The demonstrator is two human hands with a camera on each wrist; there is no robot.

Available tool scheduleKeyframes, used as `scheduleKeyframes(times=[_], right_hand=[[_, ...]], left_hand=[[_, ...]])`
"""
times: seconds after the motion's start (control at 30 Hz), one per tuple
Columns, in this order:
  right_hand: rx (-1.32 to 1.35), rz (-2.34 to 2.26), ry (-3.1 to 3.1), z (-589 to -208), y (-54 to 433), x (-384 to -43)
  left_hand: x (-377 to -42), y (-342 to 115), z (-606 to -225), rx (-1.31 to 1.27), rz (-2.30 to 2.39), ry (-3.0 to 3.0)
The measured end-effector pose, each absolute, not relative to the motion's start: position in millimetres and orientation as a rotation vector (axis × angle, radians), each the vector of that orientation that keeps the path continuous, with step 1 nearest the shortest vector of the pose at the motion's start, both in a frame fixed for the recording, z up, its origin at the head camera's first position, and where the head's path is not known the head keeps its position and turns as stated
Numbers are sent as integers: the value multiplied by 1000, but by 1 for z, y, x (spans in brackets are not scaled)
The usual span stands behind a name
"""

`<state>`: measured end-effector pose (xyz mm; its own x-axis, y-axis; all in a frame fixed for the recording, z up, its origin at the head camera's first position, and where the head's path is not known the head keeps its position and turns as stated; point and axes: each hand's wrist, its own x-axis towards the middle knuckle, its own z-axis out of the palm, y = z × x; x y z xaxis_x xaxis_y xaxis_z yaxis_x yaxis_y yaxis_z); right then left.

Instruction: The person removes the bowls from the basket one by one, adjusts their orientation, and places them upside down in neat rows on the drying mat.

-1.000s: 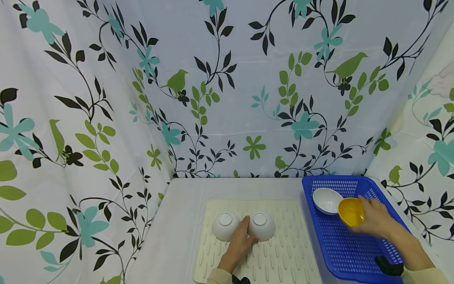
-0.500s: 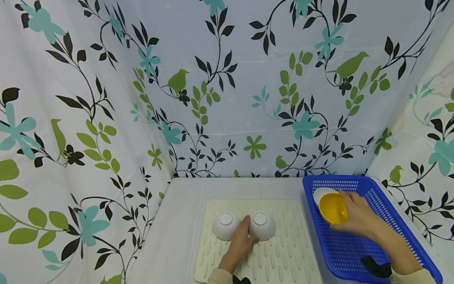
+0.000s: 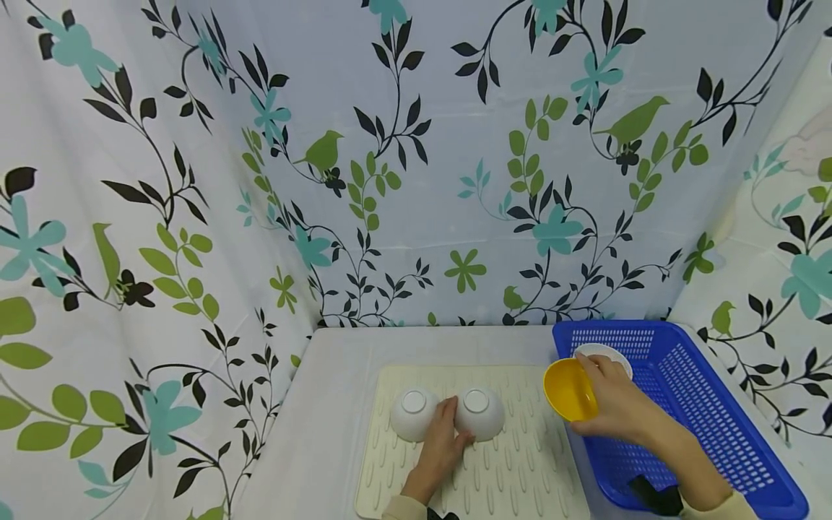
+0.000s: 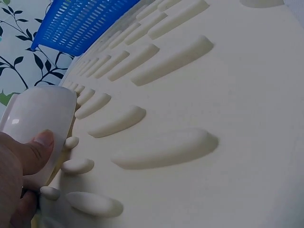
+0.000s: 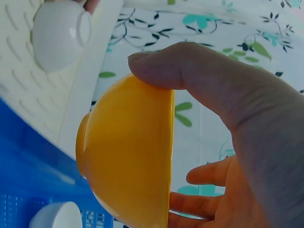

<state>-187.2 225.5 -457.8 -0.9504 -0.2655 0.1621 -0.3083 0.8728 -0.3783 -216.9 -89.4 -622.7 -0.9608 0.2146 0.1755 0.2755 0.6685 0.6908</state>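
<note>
In the head view two white bowls stand upside down side by side on a cream ridged mat: a left white bowl (image 3: 411, 419) and a right white bowl (image 3: 484, 420). My left hand (image 3: 438, 448) reaches between them, its thumb and fingers holding the side of the right one. The left wrist view has the thumb (image 4: 40, 149) lying against a white bowl (image 4: 47, 111). My right hand (image 3: 614, 404) grips a yellow bowl (image 3: 567, 390) by its rim, tilted sideways, hollow facing left in the head view. In the right wrist view the thumb presses the yellow bowl's (image 5: 130, 152) outer wall.
A blue perforated basket (image 3: 734, 404) stands right of the mat (image 3: 520, 491), under the right forearm. Another white bowl (image 3: 607, 352) sits inside it at the back, partly covered by the hand. A patterned curtain (image 3: 455, 217) hangs around the white-covered table (image 3: 312, 419).
My right hand has carried the yellow bowl leftward, from over the basket to its left edge beside the mat. The left hand and the two upturned bowls have stayed put.
</note>
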Motion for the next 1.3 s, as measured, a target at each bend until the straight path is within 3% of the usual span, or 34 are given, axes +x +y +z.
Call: scheduleKeyframes(times=[0.4, 0.67, 1.1, 1.3], right_hand=[[539, 635, -2945, -457, 188, -180], [606, 644, -2959, -462, 170, -179], [746, 651, -2956, -467, 141, -177], [812, 692, -2958, -467, 128, -176]], left_hand=[[-211, -89, -623, -415, -1156, -2769], [-207, -87, -619, -286, -1280, -2764], [-183, -83, -588, 216, -2103, -2494], [-171, -82, -565, 170, -2737, -2165]])
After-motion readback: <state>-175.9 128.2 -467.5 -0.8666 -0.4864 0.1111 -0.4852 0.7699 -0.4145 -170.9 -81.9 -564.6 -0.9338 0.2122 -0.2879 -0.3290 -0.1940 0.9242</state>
